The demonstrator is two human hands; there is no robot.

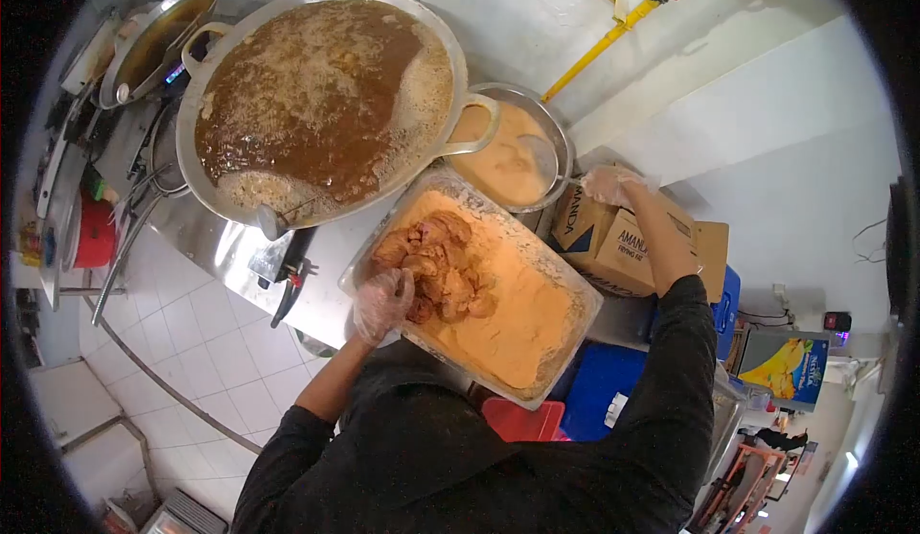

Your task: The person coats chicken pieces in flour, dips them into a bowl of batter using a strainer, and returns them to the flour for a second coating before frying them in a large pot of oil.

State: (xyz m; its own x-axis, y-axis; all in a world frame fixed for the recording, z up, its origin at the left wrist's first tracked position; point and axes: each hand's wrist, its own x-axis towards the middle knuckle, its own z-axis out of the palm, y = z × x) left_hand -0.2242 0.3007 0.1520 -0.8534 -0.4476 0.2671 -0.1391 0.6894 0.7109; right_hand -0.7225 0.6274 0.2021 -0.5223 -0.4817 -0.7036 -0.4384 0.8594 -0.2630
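Note:
My left hand (382,304), in a clear plastic glove, is at the left edge of a rectangular clear tub (563,352), right beside a heap of coated chicken pieces (443,264). The crumpled glove hides how its fingers are bent. Orange-tinted flour (522,318) covers the rest of the tub's bottom. Also gloved, my right hand (613,186) is closed around the handle of a ladle (542,157). The ladle's head lies in a round metal bowl (565,141) of pale orange batter (498,160).
A wide pan (458,64) of bubbling brown oil stands beyond the tub, its loop handle (484,124) reaching over the bowl. Cardboard boxes (623,251) sit under my right forearm. A yellow gas pipe (613,35) runs along the wall. Blue (599,385) and red containers (522,419) are below the tub.

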